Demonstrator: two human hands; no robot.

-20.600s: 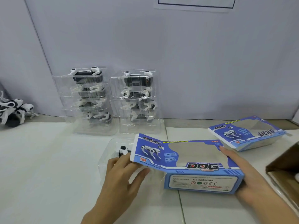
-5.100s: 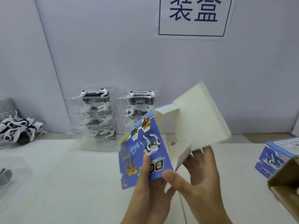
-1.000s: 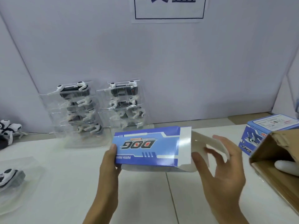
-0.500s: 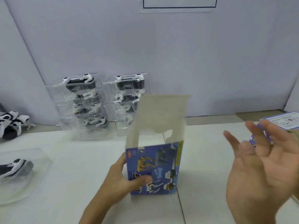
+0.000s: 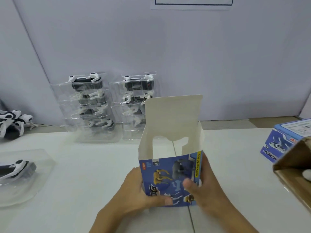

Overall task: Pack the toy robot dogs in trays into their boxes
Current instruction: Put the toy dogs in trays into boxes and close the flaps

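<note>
While hands (image 5: pixel 134 190) hold, box (image 5: pixel 170 179) reads "DOG".

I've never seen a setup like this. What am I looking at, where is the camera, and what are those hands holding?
No machine here: a person wears a wide-angle camera on the head, looking forward and down at their own hands. The left hand and right hand together grip a blue toy box, standing upright on the white table with its top flap open. Against the wall stand two stacks of clear trays, each holding a toy robot dog. One more tray with a dog lies at the left, loose dogs behind it. At the right sit another blue box and a brown carton.
</note>
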